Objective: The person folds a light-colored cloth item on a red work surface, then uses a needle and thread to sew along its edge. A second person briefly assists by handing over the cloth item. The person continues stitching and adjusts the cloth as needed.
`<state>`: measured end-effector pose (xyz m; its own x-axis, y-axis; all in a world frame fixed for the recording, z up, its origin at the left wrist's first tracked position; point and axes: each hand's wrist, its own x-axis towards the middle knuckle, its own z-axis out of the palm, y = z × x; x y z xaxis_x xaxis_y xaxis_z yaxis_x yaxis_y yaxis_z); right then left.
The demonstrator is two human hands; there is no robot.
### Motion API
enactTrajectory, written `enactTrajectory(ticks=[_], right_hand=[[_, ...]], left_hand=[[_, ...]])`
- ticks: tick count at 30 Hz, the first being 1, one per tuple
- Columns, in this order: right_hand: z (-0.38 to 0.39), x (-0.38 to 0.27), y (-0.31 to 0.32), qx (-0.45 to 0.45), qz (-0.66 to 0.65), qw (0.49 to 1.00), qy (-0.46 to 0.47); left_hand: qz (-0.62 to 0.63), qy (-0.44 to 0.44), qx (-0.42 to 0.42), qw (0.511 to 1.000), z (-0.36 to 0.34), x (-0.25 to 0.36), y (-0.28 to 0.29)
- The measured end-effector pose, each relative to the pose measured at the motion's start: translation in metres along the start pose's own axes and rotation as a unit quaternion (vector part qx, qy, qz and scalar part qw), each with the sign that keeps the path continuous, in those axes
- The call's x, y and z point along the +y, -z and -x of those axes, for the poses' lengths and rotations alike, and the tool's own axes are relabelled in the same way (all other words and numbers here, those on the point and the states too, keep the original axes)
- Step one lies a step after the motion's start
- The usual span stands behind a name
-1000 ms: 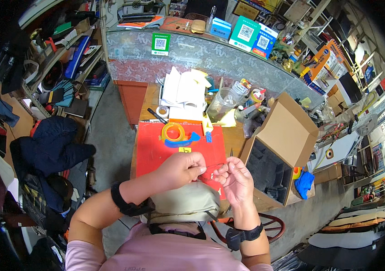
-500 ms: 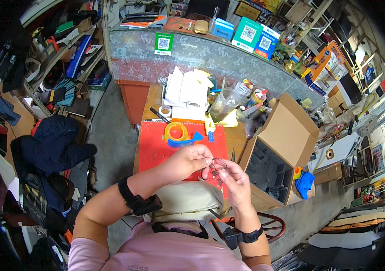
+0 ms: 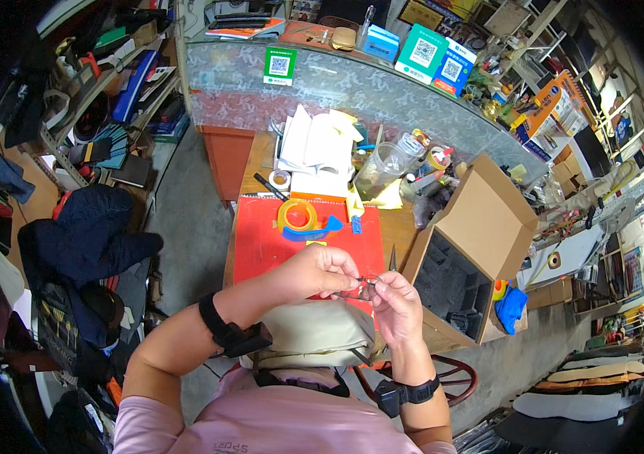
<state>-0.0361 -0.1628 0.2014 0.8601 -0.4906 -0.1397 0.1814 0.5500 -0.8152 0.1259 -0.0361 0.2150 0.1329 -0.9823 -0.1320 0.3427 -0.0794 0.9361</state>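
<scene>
The left hand has thumb and finger pinched together on a thin dark cord, and the right hand grips it just beside them. The cord sits between both hands, above the red board; beyond lies an orange tape ring, and rightward an open cardboard box.

Small shop or workshop: long counter, square-code signs, crowded shelves, cluttered wooden worktable.
</scene>
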Motion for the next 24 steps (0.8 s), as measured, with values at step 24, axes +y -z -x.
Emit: enactTrajectory(ticks=[24], right_hand=[[0.003,-0.003,-0.015,-0.006,0.232,0.970,0.067]], left_hand=[[-0.001,-0.070,0.031,0.997,-0.013,-0.019,0.000]])
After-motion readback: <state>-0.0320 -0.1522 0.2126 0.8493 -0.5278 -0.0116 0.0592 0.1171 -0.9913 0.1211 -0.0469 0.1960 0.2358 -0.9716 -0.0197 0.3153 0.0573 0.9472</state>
